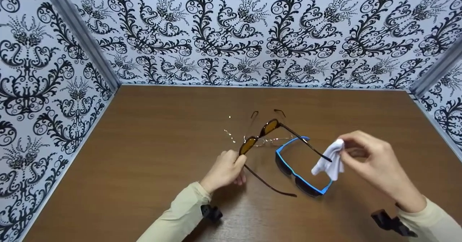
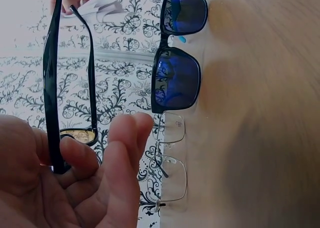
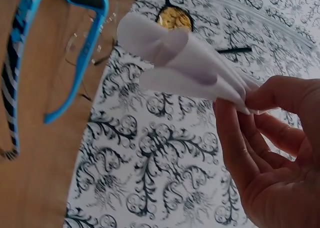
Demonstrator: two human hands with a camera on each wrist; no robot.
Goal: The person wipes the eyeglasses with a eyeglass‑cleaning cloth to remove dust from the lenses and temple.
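Observation:
My left hand [image 1: 224,168] grips dark-framed glasses with amber lenses [image 1: 270,127] near one hinge, holding them up over the table with both temples unfolded. In the left wrist view, the thumb and fingers close around the base of a dark temple [image 2: 51,83]. A white cloth [image 1: 329,159] hangs in loose folds from my right hand [image 1: 377,159], pinched between thumb and fingertips. Its edge overlaps the far end of one temple in the head view. Below lie blue-framed sunglasses [image 1: 307,187] with dark lenses, temples unfolded and partly hidden behind the cloth.
Thin wire-rimmed clear glasses [image 1: 276,141] rest behind the blue pair, partly hidden by the amber-lensed ones. Small shiny gold specks [image 1: 229,135] show to their left. Patterned panels [image 1: 231,36] wall the brown table [image 1: 151,126] at the back and sides.

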